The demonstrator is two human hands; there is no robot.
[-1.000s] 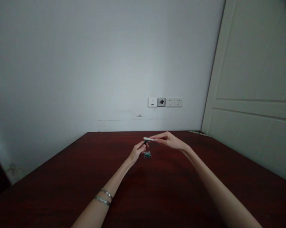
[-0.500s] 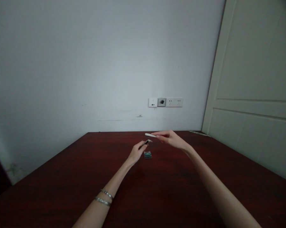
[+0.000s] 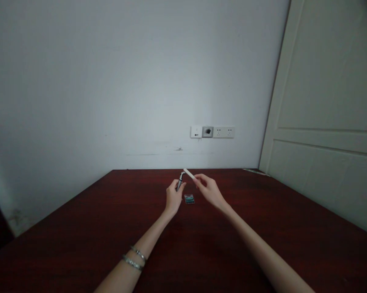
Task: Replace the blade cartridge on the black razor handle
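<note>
My left hand (image 3: 173,197) pinches a small dark, slender object (image 3: 180,181) and holds it nearly upright above the dark red table (image 3: 201,244). My right hand (image 3: 210,189) grips a thin white stick-like piece (image 3: 189,173) whose tip points up and left, close to the dark object's top. A small teal packet (image 3: 189,199) lies flat on the table between the two hands. Two metal bracelets (image 3: 133,258) ring my left wrist.
A white wall stands behind the table with a row of sockets (image 3: 212,132). A pale panelled door (image 3: 326,114) fills the right side. A thin light strip (image 3: 255,171) lies at the table's far right corner.
Both hands drew closer together and nearer to me. The dark object turned from lying sideways to nearly upright. The white piece tilted, its tip now beside the dark object.
</note>
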